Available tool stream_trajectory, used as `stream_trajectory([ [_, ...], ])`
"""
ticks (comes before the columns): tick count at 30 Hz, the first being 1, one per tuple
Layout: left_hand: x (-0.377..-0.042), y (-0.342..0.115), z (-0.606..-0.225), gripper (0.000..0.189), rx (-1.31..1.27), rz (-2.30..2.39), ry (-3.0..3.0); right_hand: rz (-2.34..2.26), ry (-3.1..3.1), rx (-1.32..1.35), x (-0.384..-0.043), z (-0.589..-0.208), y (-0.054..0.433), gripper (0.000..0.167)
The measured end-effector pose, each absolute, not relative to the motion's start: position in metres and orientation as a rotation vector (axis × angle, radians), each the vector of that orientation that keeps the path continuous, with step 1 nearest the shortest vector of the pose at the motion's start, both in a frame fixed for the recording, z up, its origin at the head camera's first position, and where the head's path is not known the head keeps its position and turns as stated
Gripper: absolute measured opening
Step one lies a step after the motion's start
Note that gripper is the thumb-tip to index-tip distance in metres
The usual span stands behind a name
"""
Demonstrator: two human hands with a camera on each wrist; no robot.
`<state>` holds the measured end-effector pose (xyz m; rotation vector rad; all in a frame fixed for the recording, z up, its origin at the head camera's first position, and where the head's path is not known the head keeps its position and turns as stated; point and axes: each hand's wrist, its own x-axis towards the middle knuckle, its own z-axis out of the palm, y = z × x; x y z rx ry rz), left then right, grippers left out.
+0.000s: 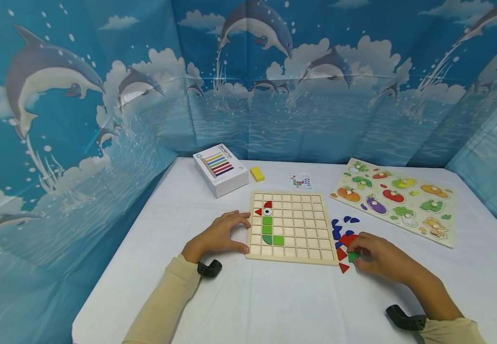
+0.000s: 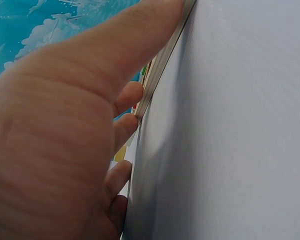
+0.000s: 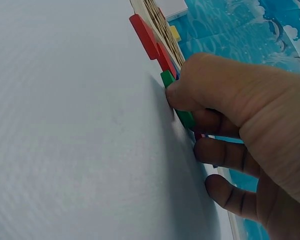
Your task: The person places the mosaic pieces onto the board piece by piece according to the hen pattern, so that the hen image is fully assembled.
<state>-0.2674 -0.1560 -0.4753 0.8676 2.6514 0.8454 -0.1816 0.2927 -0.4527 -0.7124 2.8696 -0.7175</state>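
Note:
A wooden grid board (image 1: 300, 229) lies on the table. On its left side sit several pieces: a red quarter-round (image 1: 268, 204), a red triangle (image 1: 258, 212), an eye tile (image 1: 267, 212), green squares (image 1: 267, 229) and a green quarter-round (image 1: 267, 239). My left hand (image 1: 222, 233) touches the board's left edge with thumb and fingertips spread. Right of the board, my right hand (image 1: 379, 255) pinches a green block (image 3: 184, 116) between thumb and index finger, low over the table. Loose red pieces (image 1: 341, 254) and blue half-rounds (image 1: 336, 229) lie beside it.
Behind the board are a white box (image 1: 227, 179), a yellow block (image 1: 257, 174) and a small pattern card (image 1: 300, 181). A vegetable puzzle board (image 1: 396, 200) lies at the back right. A dolphin-printed curtain (image 1: 274, 114) hangs round the table.

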Motion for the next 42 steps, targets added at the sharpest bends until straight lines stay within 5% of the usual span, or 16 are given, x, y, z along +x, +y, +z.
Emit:
stream_trajectory([
  [27,-0.268,-0.156,-0.476,0.061,0.863,0.853,2.653,-0.716,2.912,-0.761,-0.189,-0.450,0.289,0.029],
  [42,-0.267,-0.156,-0.475,0.062,0.887,0.861,2.645,-0.817,2.871,-0.923,-0.221,-0.437,0.254,0.026],
])
